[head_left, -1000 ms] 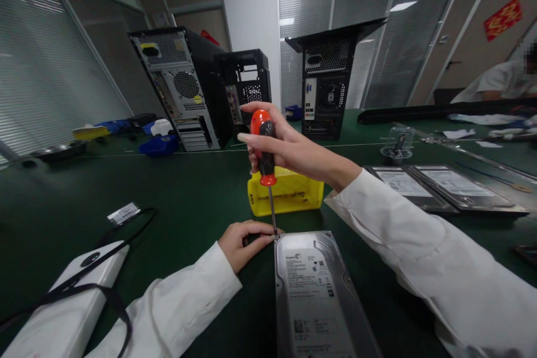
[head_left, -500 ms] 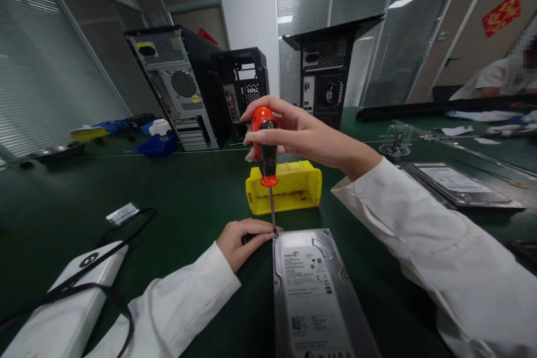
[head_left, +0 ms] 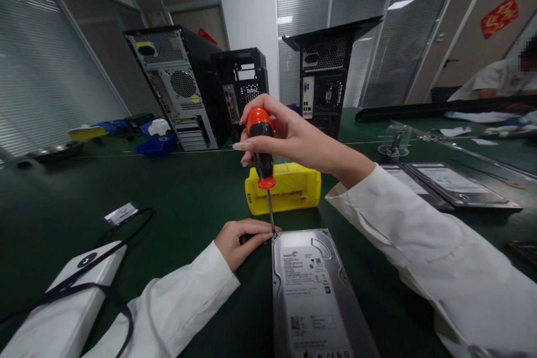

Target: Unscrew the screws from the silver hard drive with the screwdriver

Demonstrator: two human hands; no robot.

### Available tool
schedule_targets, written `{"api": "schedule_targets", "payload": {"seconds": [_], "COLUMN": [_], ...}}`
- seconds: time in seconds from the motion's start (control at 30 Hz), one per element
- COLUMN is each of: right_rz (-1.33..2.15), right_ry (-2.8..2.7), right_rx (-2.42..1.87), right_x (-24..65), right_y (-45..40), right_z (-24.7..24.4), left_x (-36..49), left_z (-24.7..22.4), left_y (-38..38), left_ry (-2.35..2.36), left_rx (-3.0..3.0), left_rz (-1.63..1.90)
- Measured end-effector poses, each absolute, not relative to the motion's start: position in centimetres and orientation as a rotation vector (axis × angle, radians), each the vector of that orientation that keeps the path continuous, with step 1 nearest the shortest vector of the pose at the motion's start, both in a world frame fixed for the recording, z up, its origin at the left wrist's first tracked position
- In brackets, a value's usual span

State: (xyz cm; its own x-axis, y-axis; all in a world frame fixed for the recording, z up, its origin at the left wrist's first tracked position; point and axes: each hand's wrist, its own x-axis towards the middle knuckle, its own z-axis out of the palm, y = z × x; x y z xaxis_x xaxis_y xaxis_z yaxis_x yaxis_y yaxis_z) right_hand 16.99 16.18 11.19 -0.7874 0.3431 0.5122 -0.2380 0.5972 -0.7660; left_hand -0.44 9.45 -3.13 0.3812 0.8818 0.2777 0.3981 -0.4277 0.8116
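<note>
My right hand [head_left: 289, 134] is closed round the red and black handle of a screwdriver [head_left: 263, 151]. The shaft stands nearly upright, leaning a little, its tip at the far left corner of a silver hard drive [head_left: 314, 291]. That drive lies label up on the table in front of me. The fingertips of my left hand [head_left: 243, 241] are closed in at the same corner, against the drive and close to the screwdriver tip. Whether anything small sits between them is hidden. Just behind the drive, a yellow bin [head_left: 289, 193] lies with its open side towards me, small dark bits inside.
Two more hard drives [head_left: 457, 184] lie to the right. At the left is a white box-shaped device [head_left: 71, 296] with a black cable across it. Computer cases [head_left: 188, 84] stand along the back. A clear container [head_left: 394, 142] and, beyond, another person [head_left: 499, 78] are at the right.
My right hand has turned slightly on the screwdriver and its fingers have shifted. The handle shows more black now and leans a bit further left. My left hand and the drive stay in place.
</note>
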Motion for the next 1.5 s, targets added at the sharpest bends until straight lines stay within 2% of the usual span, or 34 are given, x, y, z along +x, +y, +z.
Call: {"api": "schedule_targets", "payload": {"seconds": [0.37,0.93,1.17,1.37,1.5], "right_rz": [1.094,1.209,1.009,1.207,1.181], "right_ry": [-2.153,-2.111,-2.102,-2.074,-2.054], "right_rx": [-0.108,-0.249,-0.198,-0.141,-0.062], "right_x": [16.2,16.2,16.8,16.4,16.2], "right_y": [15.8,14.8,15.7,15.5,15.0], "right_z": [10.6,11.1,11.3,11.0,10.9], "left_x": [0.0,0.7,0.8,0.9,1.1], "left_z": [-2.4,-2.1,-2.1,-2.0,-2.0], "left_y": [8.8,9.0,9.0,8.9,8.9], "left_ry": [1.192,1.423,1.401,1.399,1.417], "left_rx": [2.051,2.241,2.220,2.185,2.176], "left_rz": [0.933,0.918,0.860,0.835,0.878]}}
